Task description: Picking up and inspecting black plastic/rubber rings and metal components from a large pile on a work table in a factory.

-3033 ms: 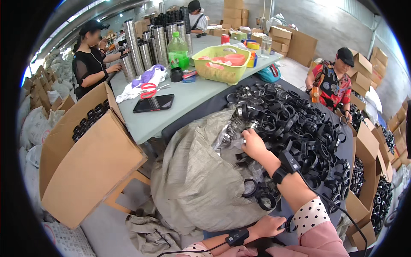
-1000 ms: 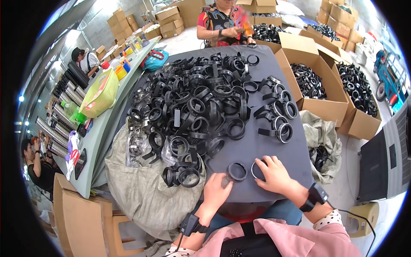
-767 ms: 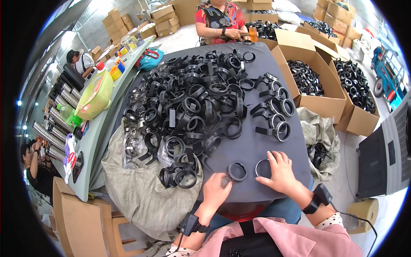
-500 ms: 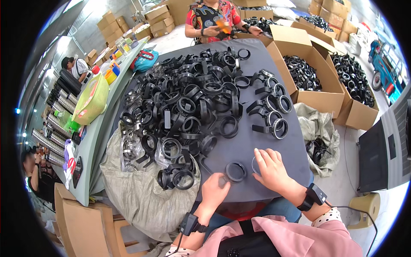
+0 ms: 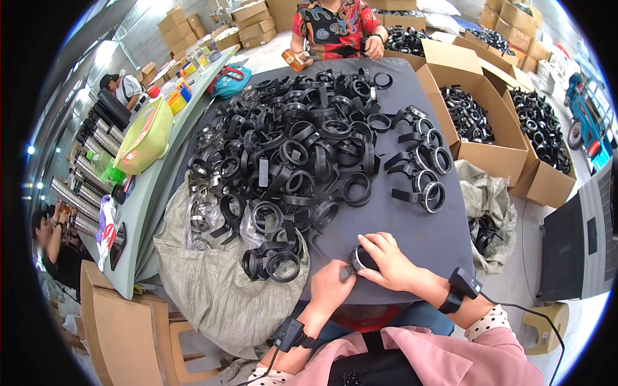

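Observation:
Near the front edge of the table, a black ring [image 5: 365, 257] with a flat strap-like tab stands tilted between my hands. My left hand [image 5: 330, 284] pinches its tab side, fingers closed. My right hand [image 5: 388, 262] is wrapped over the far and right side of the ring, fingers bent against it. A pale rim shows at the ring's left edge; whether this is a separate thin silver ring is hidden by my fingers. Beyond my hands lies a large heap of similar black rings [image 5: 301, 152] with tabs. Several silver-rimmed rings [image 5: 432, 196] stand in rows to the right.
A woven sack [image 5: 219, 296] hangs over the table's left front. Open cardboard boxes [image 5: 496, 156] of black rings stand at the right. Across the table [image 5: 412, 235] a person [image 5: 338, 32] holds an orange object. A side table with a green basket [image 5: 147, 138] runs along the left.
My right hand has come left with the thin silver ring onto the black ring, which has turned from flat to tilted. The person opposite has shifted the orange object leftward and lower.

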`<state>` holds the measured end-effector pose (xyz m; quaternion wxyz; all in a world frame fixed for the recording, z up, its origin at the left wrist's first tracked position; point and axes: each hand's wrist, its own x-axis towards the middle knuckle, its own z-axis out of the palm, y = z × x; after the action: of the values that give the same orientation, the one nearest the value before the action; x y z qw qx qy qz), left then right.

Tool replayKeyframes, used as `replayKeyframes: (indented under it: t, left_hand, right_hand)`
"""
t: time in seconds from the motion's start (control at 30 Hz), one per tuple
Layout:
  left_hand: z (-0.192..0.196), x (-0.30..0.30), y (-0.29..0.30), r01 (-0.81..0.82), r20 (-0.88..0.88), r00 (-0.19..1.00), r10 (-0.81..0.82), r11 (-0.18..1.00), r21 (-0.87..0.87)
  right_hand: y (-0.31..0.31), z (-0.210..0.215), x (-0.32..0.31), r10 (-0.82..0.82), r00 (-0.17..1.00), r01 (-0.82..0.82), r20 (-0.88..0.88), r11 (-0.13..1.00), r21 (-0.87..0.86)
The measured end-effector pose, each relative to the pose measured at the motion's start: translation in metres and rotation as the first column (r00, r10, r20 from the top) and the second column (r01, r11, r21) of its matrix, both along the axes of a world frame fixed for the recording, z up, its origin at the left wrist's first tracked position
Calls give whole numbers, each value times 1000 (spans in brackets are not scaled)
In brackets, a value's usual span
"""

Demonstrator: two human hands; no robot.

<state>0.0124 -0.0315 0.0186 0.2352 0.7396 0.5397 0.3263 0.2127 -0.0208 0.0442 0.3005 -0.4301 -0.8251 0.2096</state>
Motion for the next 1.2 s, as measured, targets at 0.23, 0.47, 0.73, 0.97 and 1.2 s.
replayKeyframes:
  t: [0.23,0.47,0.73,0.97,1.2]
  left_hand:
    - [0,-1,-1,7,-10,1000,-7,1000,-9]
    - [0,-4,2,51,2,999,-50,998,-29]
    - [-1,-10,-1,83,14,996,-83,996,-35]
    - [-8,-8,3,98,35,995,-96,995,-38]
    - [1,-7,3,52,111,993,-43,995,-80]
  right_hand:
    - [-2,-9,-8,22,998,-22,52,1000,6]
    - [-1,-12,-14,32,998,-32,56,999,0]
    - [-3,-8,-22,20,980,-23,200,1000,11]
    - [2,-9,-15,50,989,-50,141,999,0]
    - [-14,-5,5,-5,1000,4,-27,999,-42]
